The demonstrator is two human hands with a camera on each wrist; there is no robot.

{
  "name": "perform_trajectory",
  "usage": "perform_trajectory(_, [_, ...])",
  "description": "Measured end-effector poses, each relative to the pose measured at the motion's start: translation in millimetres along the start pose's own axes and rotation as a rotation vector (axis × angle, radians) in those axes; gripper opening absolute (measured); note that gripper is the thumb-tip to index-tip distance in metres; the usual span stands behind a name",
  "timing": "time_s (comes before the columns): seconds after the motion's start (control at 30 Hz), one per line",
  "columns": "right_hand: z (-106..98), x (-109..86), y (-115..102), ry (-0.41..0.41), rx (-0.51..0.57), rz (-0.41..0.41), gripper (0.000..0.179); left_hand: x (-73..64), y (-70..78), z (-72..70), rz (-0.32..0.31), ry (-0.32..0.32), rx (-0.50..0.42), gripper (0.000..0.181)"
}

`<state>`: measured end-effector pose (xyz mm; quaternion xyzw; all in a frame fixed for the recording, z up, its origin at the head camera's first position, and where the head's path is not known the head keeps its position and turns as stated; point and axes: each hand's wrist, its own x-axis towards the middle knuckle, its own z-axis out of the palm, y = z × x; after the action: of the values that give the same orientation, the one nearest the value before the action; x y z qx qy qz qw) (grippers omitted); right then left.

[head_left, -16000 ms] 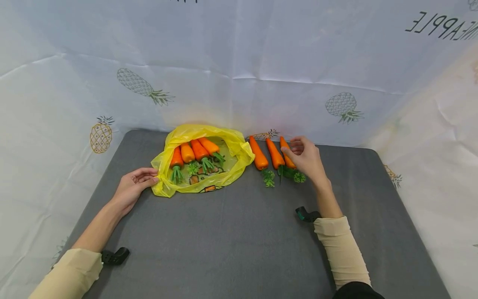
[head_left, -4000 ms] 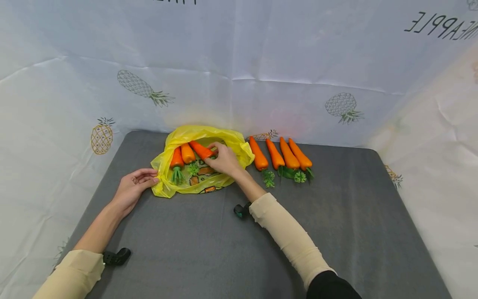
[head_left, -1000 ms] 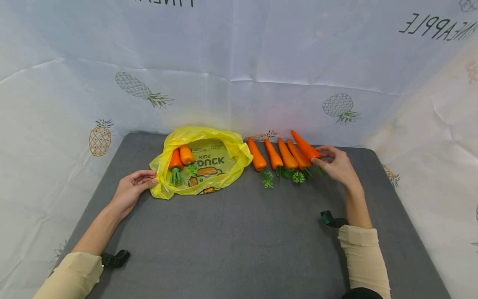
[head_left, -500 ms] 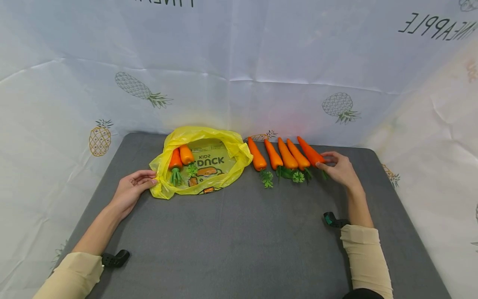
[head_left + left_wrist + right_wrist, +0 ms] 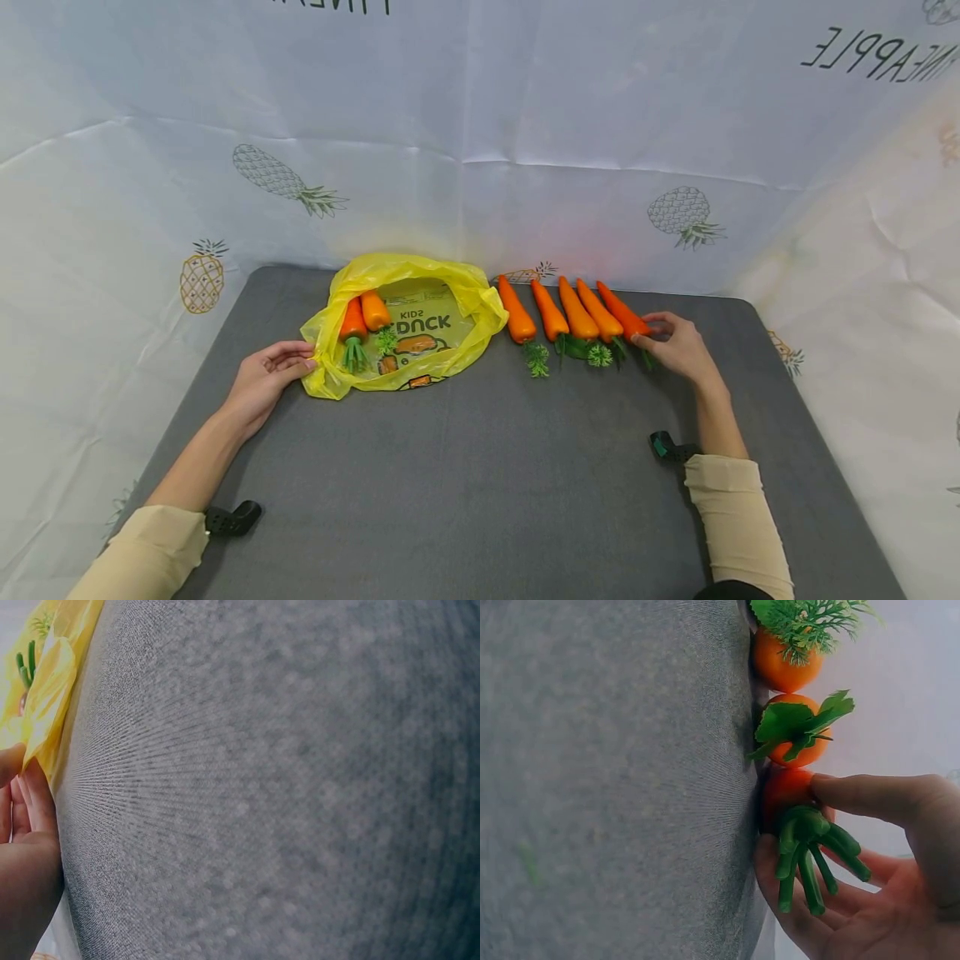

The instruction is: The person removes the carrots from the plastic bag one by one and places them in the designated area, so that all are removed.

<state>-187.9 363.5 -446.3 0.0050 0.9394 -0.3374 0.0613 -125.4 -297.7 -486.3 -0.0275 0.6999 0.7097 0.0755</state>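
My left hand pinches the left edge of a yellow plastic bag that lies with its mouth wide. Inside the bag, at its left, are two carrots with green tops, a red-orange carrot and a lighter carrot. At the right end of a row of carrots, my right hand holds a red-orange carrot by its thick end, thumb on one side and fingers on the other. The right wrist view shows its cut green stems beside the palm. Its neighbour lies close alongside.
The other carrots of the row, such as the leftmost carrot, lie tips to the back between bag and right hand. A grey table stretches toward me. Behind it hangs a white sheet printed with pineapples.
Two more carrots have left the bag and joined the row over the earlier frames. In the last second the right hand has lowered the rightmost carrot beside the others. The left hand stays put.
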Motion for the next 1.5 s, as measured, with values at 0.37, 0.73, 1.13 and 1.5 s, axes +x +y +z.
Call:
perform_trajectory(0.37, [-1, -0.9, -1, -0.022, -0.006, -0.010, 0.061, 0.7, -0.8, -0.1, -0.004, -0.002, -0.006, 0.026])
perform_trajectory(0.73, [-1, -0.2, -14, 0.038, 0.052, -0.040, 0.058, 0.9, -1.3, 0.1, 0.003, -0.003, -0.016, 0.024])
perform_trajectory(1.13, [7, -6.6, -49, 0.153, 0.107, -0.180, 0.051, 1.6, -1.8, 0.1, 0.013, -0.015, -0.010, 0.027])
perform_trajectory(1.5, [31, 7.3, -99, 0.144, 0.186, -0.287, 0.045, 0.0, 0.4, -0.6, -0.003, 0.008, -0.008, 0.026])
